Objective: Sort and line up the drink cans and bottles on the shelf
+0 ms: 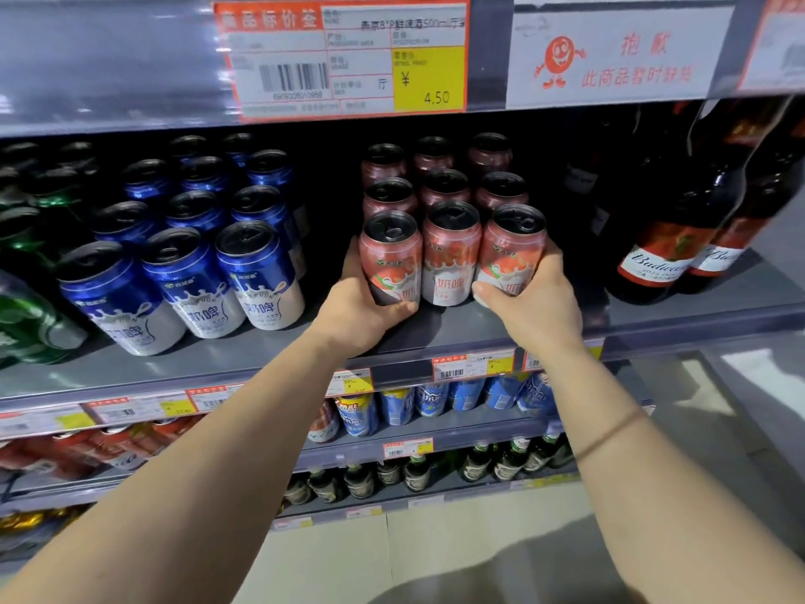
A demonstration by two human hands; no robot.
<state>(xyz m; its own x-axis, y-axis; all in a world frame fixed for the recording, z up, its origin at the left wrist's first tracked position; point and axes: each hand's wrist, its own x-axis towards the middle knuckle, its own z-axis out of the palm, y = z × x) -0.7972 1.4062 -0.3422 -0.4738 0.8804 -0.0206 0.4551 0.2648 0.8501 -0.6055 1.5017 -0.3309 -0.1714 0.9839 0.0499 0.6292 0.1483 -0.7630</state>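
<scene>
the person stands close to the shelf (435,337) with both arms reaching in, bracketing the front row of three red cans. the left hand (361,307) grips the left red can (392,259), thumb curled across its lower front and fingers wrapped out of sight round its far side; the right hand (531,298) holds the right red can (512,255) the same way, thumb lying across the base of the label and fingers curled behind. the middle red can (451,255) sits squeezed between the two, touching both, which looks like the reason for the two-sided hold: pressing from the outer cans moves the whole row as one and keeps the labels facing forward. this front row stands a little back from the shelf's front edge, with two more rows of the same red cans behind it in the dark. to the left, across a bare gap, the blue cans (257,272) stand in their own three columns nearer the front edge, so i judge the red block is being squared up and perhaps drawn forward to match. to the right, near the shelf's right end, the budweiser bottles (666,250) stand well apart from the hands. a thin band circles the right forearm.
</scene>
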